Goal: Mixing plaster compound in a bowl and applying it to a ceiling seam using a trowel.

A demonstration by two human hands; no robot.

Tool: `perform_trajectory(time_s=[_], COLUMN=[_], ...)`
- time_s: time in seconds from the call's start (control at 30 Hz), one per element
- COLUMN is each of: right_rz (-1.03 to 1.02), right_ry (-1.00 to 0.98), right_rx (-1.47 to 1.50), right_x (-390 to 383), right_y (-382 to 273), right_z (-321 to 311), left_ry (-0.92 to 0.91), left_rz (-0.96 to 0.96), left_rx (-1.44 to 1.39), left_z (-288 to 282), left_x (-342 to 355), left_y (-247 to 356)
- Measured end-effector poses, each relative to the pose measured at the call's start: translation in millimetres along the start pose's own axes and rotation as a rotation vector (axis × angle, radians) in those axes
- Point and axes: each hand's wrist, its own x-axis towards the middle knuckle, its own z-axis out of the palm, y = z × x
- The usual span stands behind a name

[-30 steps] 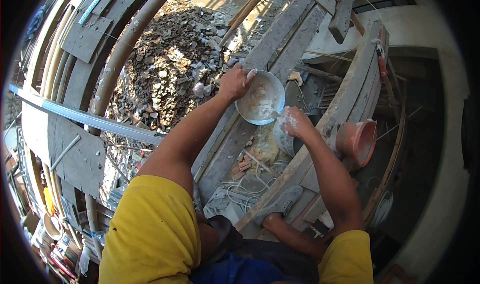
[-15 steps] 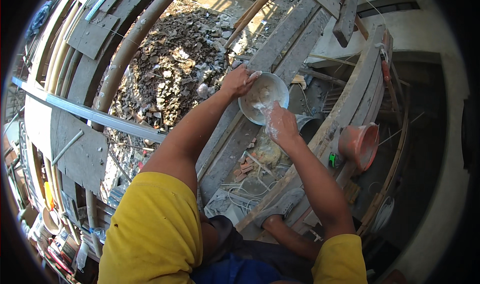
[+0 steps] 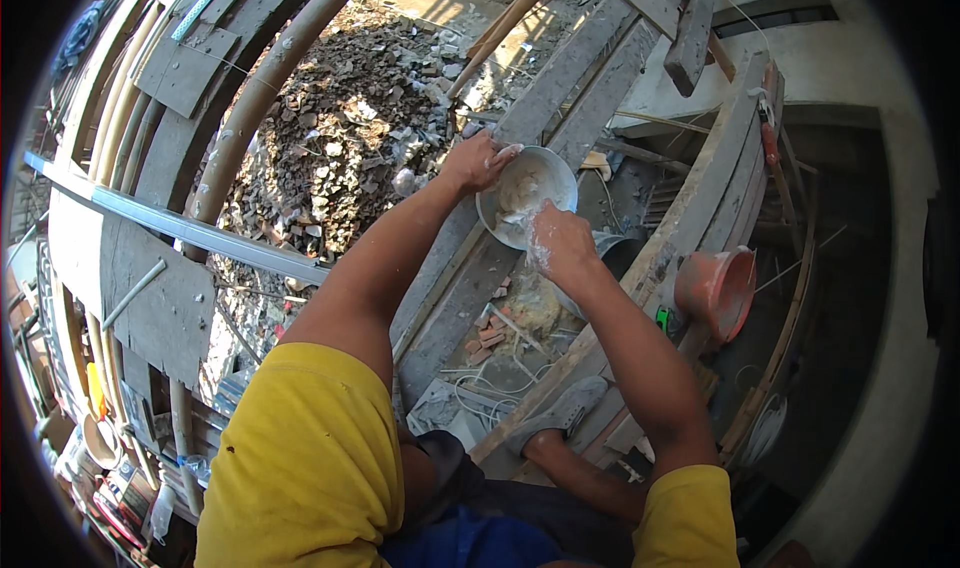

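A round, light metal bowl rests over the wooden planks ahead of me, with wet whitish paste inside. My left hand is closed on the bowl's left rim, its thumb reaching over the edge. Smeared with white, my right hand is at the bowl's lower right, its fingers curled at the paste. Whatever those fingers grip, if anything, is hidden by the hand itself.
Weathered planks run under and beyond the bowl. An orange bucket and a green tape measure sit on the right. Rubble lies below left, and a metal bar crosses there. Broken bricks lie below.
My right hand has shifted slightly at the bowl, and the paste inside has changed shape. My left hand stays on the rim.
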Motion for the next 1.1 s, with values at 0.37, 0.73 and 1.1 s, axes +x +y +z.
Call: perform_trajectory(time_s=[0.37, 0.73, 1.1], right_rz=[-0.053, 0.086, 0.125], right_ry=[0.023, 0.037, -0.005], right_rx=[0.055, 0.117, 0.141], right_x=[-7.6, -4.8, 0.4], right_y=[-10.9, 3.8, 4.4], right_z=[17.9, -2.8, -9.5], left_ry=[-0.076, -0.046, -0.081], left_rz=[0.005, -0.03, -0.06], left_rx=[0.067, -0.018, 0.01], left_z=[15.2, 0.0, -2.7], left_x=[11.9, 3.4, -2.9], left_y=[-10.2, -10.5, 11.1])
